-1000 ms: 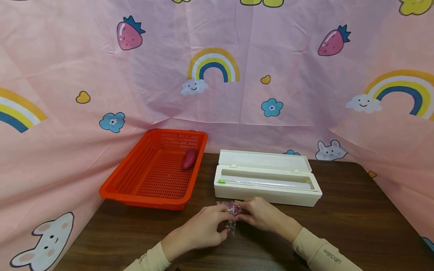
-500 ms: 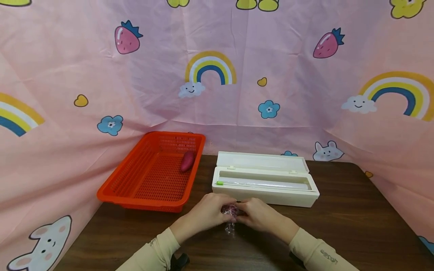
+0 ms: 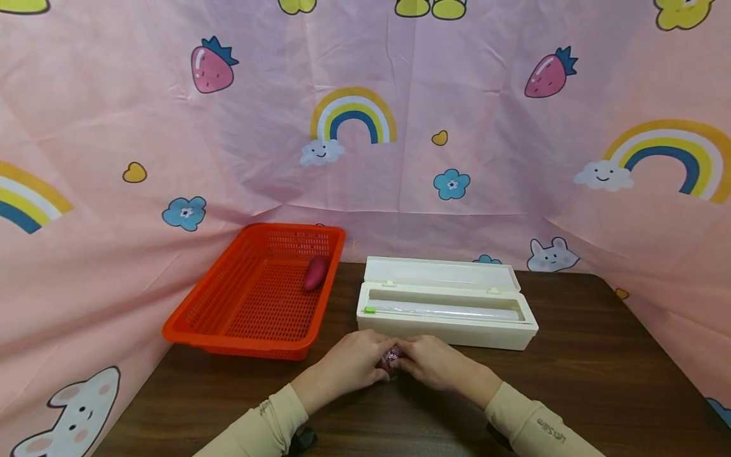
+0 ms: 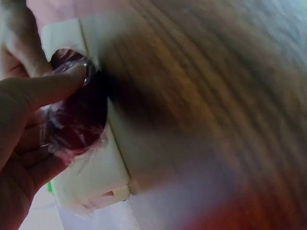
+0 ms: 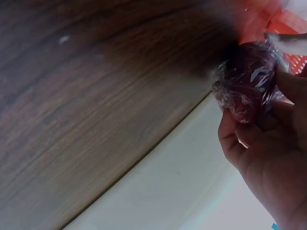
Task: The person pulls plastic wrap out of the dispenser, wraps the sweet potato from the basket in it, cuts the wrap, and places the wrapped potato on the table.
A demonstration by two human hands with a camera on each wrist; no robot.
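A dark purple-red sweet potato (image 4: 79, 117) wrapped in crinkled clear plastic film (image 5: 261, 74) is held between both hands over the table. My left hand (image 3: 349, 362) grips it from the left, its thumb pressing the film in the left wrist view. From the right, my right hand (image 3: 438, 363) holds it with thumb and fingers curled round the wrapped side. Most of the sweet potato is hidden by the fingers in the head view.
An orange-red plastic basket (image 3: 237, 343) stands at the left with a bare sweet potato (image 3: 315, 273) inside. Just beyond the hands is a white cling film box (image 3: 445, 333), lid raised, with a film roll (image 3: 448, 309) in it. A patterned cloth (image 3: 365, 190) hangs behind the dark wooden table (image 3: 594, 355).
My left hand has shifted up and round the sweet potato, then closer to the right hand. A loose end of film that hung below is now mostly out of sight. The right hand stays nearly in place.
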